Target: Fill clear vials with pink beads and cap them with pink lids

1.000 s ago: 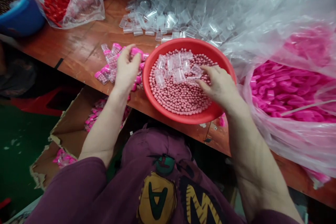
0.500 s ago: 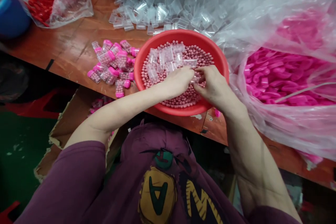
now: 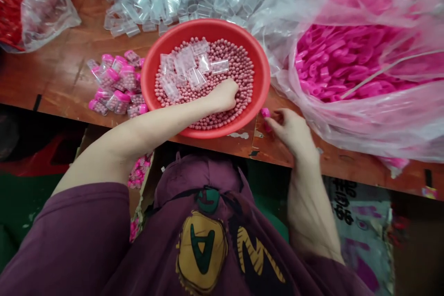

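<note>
My left hand (image 3: 225, 94) is curled closed, low over the pink beads (image 3: 239, 62) in a red bowl (image 3: 207, 26). Its fingertips are hidden, and what they hold cannot be made out. Several clear plastic tubes (image 3: 186, 62) lie on the beads behind that hand. To the right of the bowl, my right hand (image 3: 293, 132) is over the table with its thumb and fingers apart. Small bright pink pieces (image 3: 266, 118) lie on the wood right by its fingertips, between hand and bowl.
Bead-filled bottles with pink caps (image 3: 116, 81) are heaped left of the bowl. Behind it spreads a pile of clear tubes (image 3: 166, 0). A plastic bag of pink parts (image 3: 347, 62) stands at right, another bag with red parts (image 3: 34, 14) at far left. Below the table edge is a carton (image 3: 143, 194).
My right hand has left the bowl and moved out to the pink pieces on the table. My left hand stays over the beads, slightly lower. The view has shifted to the right.
</note>
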`<state>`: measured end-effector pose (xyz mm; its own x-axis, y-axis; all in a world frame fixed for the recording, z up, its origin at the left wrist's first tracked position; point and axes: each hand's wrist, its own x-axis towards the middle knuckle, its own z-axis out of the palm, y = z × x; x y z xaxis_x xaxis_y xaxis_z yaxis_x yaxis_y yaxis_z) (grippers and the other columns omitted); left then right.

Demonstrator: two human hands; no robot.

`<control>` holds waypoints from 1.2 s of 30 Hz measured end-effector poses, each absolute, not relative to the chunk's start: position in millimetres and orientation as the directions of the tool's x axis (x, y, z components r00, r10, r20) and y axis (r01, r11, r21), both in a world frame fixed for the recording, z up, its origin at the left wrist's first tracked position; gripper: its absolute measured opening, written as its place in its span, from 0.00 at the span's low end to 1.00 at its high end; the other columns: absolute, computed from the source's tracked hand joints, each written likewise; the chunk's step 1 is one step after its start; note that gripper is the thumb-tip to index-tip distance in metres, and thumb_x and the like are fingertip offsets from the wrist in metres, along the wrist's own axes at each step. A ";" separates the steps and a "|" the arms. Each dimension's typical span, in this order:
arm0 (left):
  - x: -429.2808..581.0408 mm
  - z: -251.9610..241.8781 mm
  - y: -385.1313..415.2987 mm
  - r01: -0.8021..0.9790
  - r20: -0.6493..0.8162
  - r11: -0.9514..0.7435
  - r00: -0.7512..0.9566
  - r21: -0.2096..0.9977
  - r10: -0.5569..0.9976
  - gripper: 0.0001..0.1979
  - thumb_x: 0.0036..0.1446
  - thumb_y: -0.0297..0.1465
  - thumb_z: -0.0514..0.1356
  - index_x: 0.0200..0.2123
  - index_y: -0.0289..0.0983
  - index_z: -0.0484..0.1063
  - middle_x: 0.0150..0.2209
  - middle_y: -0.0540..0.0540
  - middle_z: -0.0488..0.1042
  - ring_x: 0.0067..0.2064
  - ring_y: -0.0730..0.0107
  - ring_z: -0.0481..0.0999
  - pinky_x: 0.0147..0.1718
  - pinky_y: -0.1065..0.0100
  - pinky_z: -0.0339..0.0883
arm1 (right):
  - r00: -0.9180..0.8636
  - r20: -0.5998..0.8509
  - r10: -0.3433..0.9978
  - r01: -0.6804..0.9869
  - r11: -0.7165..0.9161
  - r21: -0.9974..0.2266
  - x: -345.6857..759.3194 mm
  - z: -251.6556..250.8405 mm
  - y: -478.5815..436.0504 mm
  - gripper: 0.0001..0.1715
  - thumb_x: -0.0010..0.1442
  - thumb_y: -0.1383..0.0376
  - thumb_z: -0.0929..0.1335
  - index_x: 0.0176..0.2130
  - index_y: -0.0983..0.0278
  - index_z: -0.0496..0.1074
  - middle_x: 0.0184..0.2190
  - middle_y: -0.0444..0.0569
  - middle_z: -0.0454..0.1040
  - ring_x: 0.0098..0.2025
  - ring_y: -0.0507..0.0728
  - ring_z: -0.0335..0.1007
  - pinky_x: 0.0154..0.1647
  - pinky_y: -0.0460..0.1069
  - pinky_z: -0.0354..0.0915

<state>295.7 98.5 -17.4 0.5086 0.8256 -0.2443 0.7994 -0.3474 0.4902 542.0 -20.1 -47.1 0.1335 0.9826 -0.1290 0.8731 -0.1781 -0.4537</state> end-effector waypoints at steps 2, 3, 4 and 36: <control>290.4 -15.8 101.8 0.739 -0.255 -0.227 0.477 0.635 0.841 0.09 0.48 0.20 0.68 0.36 0.31 0.82 0.36 0.42 0.81 0.46 0.52 0.81 0.52 0.56 0.74 | 0.158 -0.075 0.985 0.898 -0.175 -0.404 533.1 -68.7 -21.1 0.20 0.68 0.53 0.70 0.51 0.63 0.80 0.48 0.62 0.83 0.50 0.70 0.79 0.56 0.66 0.74; 284.9 -12.5 101.7 0.671 -0.250 -0.153 0.464 0.726 0.850 0.08 0.47 0.20 0.70 0.33 0.32 0.82 0.33 0.46 0.80 0.43 0.56 0.81 0.51 0.57 0.74 | 0.159 -0.007 0.987 0.898 -0.147 -0.415 530.6 -76.8 -20.4 0.18 0.69 0.54 0.68 0.49 0.62 0.80 0.48 0.62 0.83 0.50 0.69 0.79 0.56 0.66 0.73; 278.1 -7.6 100.3 0.576 -0.238 -0.079 0.454 0.814 0.859 0.08 0.45 0.21 0.71 0.32 0.34 0.81 0.31 0.48 0.79 0.41 0.59 0.80 0.51 0.58 0.74 | 0.157 0.071 0.985 0.884 -0.108 -0.456 529.9 -82.7 -19.0 0.16 0.70 0.55 0.68 0.47 0.62 0.80 0.46 0.61 0.83 0.48 0.68 0.78 0.55 0.65 0.73; 227.2 14.8 20.2 -0.582 -0.340 0.522 0.400 0.623 0.851 0.06 0.67 0.31 0.70 0.45 0.36 0.79 0.40 0.47 0.82 0.37 0.75 0.79 0.36 0.71 0.65 | -0.194 0.363 0.911 0.529 0.409 -0.744 425.7 32.5 37.2 0.17 0.68 0.51 0.77 0.53 0.53 0.86 0.48 0.50 0.87 0.48 0.64 0.85 0.54 0.63 0.82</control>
<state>227.2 20.2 14.8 0.3995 0.8513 -0.3400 -0.5824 0.5221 0.6231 425.7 37.2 32.5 -0.1939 0.9115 0.3627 0.5285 0.4086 -0.7441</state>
